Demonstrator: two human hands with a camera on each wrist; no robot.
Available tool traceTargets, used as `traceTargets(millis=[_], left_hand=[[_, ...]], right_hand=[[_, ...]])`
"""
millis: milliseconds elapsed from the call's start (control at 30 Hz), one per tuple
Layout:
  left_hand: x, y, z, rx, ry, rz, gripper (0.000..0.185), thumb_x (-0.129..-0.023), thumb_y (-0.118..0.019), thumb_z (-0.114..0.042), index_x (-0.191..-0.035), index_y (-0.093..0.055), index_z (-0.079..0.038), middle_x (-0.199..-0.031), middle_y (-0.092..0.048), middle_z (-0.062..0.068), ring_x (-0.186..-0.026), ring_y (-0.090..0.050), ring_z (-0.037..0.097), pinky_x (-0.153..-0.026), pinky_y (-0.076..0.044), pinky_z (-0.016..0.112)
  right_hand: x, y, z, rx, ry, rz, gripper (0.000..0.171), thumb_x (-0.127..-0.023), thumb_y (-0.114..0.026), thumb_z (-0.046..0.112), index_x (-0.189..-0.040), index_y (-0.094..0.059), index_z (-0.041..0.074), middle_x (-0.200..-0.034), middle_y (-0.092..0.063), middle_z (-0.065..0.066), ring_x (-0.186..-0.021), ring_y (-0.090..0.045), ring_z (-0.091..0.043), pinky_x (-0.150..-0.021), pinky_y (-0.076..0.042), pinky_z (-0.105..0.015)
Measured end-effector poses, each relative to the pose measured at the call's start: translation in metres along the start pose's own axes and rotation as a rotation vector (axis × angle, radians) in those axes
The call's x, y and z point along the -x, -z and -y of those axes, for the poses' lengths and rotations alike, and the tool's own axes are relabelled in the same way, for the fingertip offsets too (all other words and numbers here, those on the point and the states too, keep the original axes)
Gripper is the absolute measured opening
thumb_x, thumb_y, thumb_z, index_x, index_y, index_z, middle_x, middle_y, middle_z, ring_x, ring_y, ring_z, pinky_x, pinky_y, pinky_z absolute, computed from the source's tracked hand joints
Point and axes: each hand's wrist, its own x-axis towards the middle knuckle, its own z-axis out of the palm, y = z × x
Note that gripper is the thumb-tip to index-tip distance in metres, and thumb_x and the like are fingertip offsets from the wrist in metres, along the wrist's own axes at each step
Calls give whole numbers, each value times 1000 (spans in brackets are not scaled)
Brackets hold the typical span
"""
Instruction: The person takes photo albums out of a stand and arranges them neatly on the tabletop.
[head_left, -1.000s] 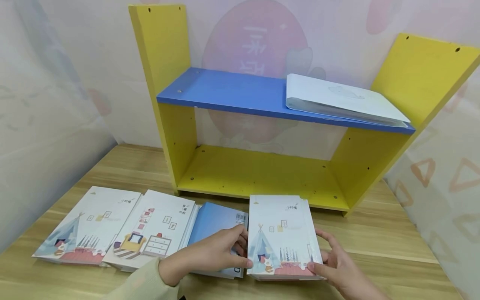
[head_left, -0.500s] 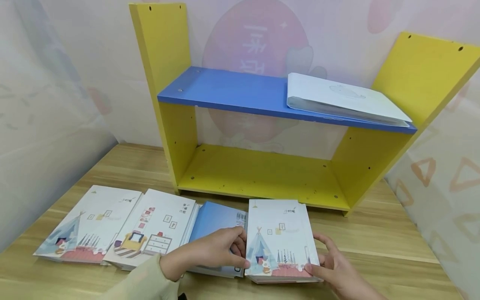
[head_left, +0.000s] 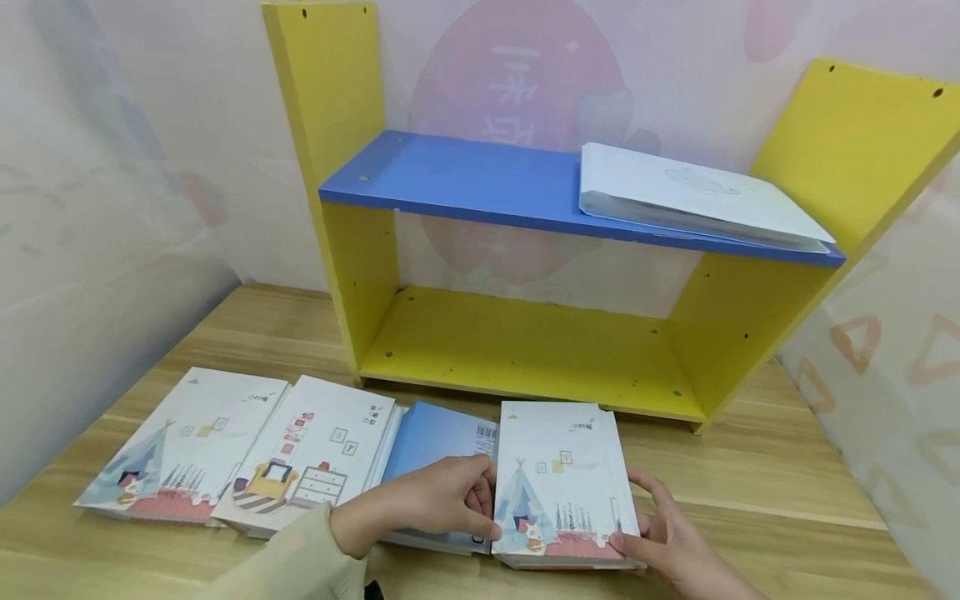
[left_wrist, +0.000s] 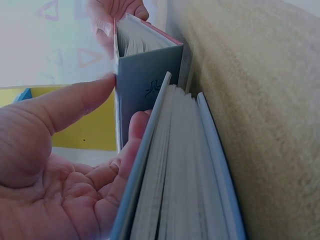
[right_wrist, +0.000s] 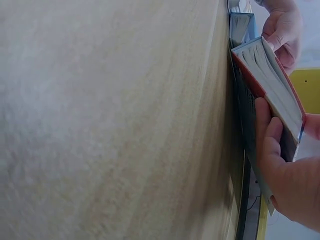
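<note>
A thick white book [head_left: 564,475] with a tent picture on its cover lies in front of the shelf. My right hand [head_left: 671,533] grips its right side, thumb on the cover; the right wrist view shows fingers [right_wrist: 270,132] against its underside. At the book's left edge is my left hand [head_left: 442,500], with the thumb on the cover's edge and the other fingers curled beside the spine [left_wrist: 145,87]. Beneath and beside that hand lies a blue book [head_left: 431,442], partly covered by it. In the left wrist view the blue book's pages [left_wrist: 175,165] face the camera.
Further left on the wooden table [head_left: 780,500] lie a white book with an armchair picture [head_left: 315,450] and another tent-picture book [head_left: 187,450]. Behind stands a yellow shelf unit [head_left: 517,342] with a blue board [head_left: 465,175]. A white binder-like book [head_left: 697,196] lies on that board.
The tent-picture book has shifted slightly toward me, with both hands staying at its sides. The view has tilted a little. The other books have stayed in place.
</note>
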Motion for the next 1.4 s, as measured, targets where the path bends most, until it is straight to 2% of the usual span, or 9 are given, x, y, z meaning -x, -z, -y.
traceTargets(millis=[400,767,900,967,1067,1200,1400], left_hand=[[-1,-1,-5,-34,15,5,30,-87,-77,-14,-107,-55,-8,-81,-65,-4,-72,-60,6,-70,-49,22],[-3,0,-3,-42,25,2,32,-87,-77,-17,-109,-56,-8,-82,-65,-5,-72,-60,6,-71,-50,22],[-2,0,-2,-35,17,0,32,-86,-78,-16,-108,-56,-8,-81,-65,-4,-72,-60,6,-71,-50,22],[-2,0,-2,-36,12,-3,32,-86,-78,-15,-108,-56,-8,-81,-64,-4,-71,-60,6,-70,-49,22],[-2,0,-2,-42,8,-8,32,-85,-78,-15,-107,-56,-8,-80,-64,-5,-70,-60,6,-69,-49,22],[-3,1,-2,-57,12,-12,32,-85,-78,-16,-108,-56,-8,-79,-64,-5,-69,-60,6,-69,-49,21],[-3,-1,-1,-42,23,0,32,-86,-78,-17,-109,-57,-9,-79,-64,-5,-70,-60,7,-69,-49,21]], right_hand=[[3,-2,1,52,-59,-24,91,-98,-55,2,-148,21,0,-106,-66,-8,-87,-63,-11,-76,-54,-26],[7,-1,4,242,-96,-76,88,-95,-63,7,-148,6,-7,-114,-67,-17,-91,-65,-14,-75,-54,-25],[7,2,4,281,-100,-61,87,-95,-64,9,-147,3,-8,-117,-66,-22,-95,-65,-16,-76,-54,-25],[7,5,4,298,-95,-53,87,-95,-65,10,-147,2,-9,-114,-67,-21,-91,-65,-14,-73,-53,-24],[5,9,4,314,-54,-33,85,-95,-64,8,-145,0,-17,-98,-68,-14,-77,-61,-9,-65,-51,-23],[5,16,4,319,-7,0,81,-95,-61,5,-143,-2,-24,-82,-60,-3,-66,-54,-5,-60,-47,-22],[7,23,8,334,-87,6,76,-98,-59,8,-144,-8,-24,-85,-62,-4,-69,-56,-8,-65,-48,-22]])
